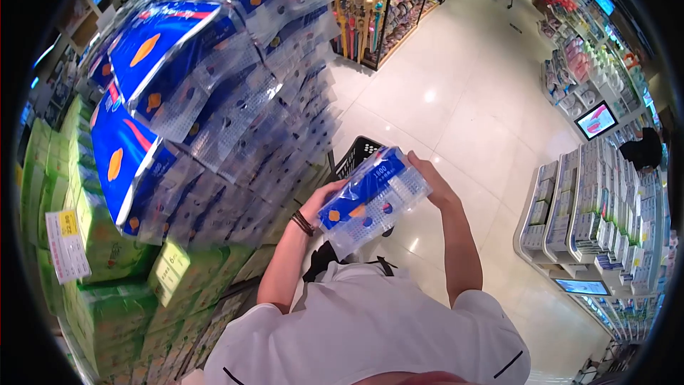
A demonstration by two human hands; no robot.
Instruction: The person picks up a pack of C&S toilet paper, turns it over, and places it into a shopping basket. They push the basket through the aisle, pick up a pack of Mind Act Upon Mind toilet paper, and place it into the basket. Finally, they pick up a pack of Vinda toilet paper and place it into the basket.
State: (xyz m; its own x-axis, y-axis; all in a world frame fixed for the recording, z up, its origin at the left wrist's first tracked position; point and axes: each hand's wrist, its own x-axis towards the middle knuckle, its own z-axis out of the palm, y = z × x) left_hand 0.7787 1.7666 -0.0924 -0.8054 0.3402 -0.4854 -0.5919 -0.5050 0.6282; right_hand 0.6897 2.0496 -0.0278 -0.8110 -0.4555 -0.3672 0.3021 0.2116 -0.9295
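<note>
Between my two hands is a blue and clear plastic pack of tissues (374, 189), marked 1800, tilted in front of my chest. My left hand (323, 199), with dark bands at the wrist, grips its left end. At the opposite end my right hand (429, 177) holds the pack's upper right side; some fingers are hidden behind it. Just beyond the pack, a black shopping basket (354, 155) shows in part. To the left rises a tall stack of similar blue tissue packs (235, 100).
Green packs (107, 314) are piled at the lower left, with a price tag (68, 246) in front. Shelves of boxed goods (591, 214) line the right side, where a person in dark clothing (641, 150) is partly visible. A pale tiled floor (463, 100) runs between displays.
</note>
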